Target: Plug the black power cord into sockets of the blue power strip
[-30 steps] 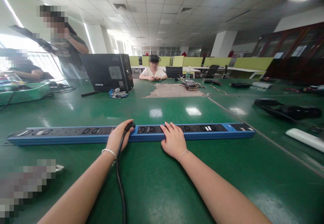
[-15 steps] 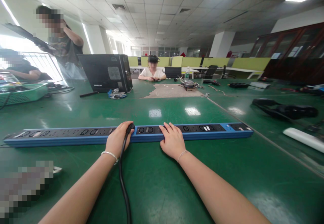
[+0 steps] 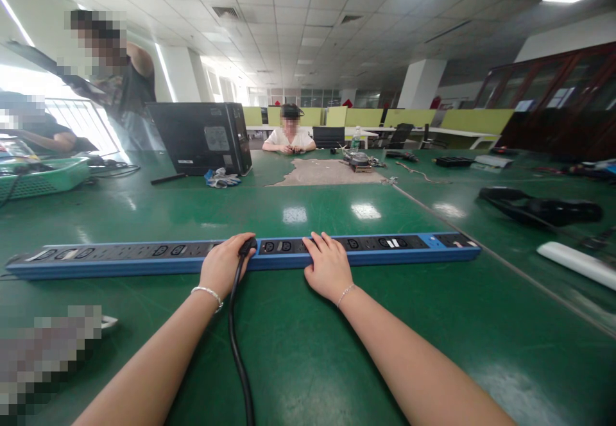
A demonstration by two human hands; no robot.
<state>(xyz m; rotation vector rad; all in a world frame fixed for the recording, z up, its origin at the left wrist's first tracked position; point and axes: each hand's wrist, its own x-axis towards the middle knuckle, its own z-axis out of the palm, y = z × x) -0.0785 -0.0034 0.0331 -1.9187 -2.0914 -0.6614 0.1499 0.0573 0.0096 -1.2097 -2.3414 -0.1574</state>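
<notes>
A long blue power strip [image 3: 144, 265] with black socket faces lies across the table in front of me. My left hand [image 3: 226, 262] is closed on the black plug [image 3: 247, 245] of a power cord, at the strip's sockets left of the middle. Whether the plug sits fully in a socket is hidden by my fingers. The black cord [image 3: 235, 336] runs from it down toward me. Farther right, my right hand [image 3: 330, 265] grips across the strip, fingers over the top and thumb at the near side.
A black computer case [image 3: 192, 137] stands behind the strip, with gloves [image 3: 222, 178] beside it. A green basket [image 3: 52, 179] is at far left. At right lie a black object [image 3: 539, 208] and a white bar [image 3: 577, 264]. One person sits opposite; two others are at left.
My left hand and the plug stay at almost the same spot; the cord's lower part has shifted slightly right. My right hand has not moved. The standing person's arm has shifted.
</notes>
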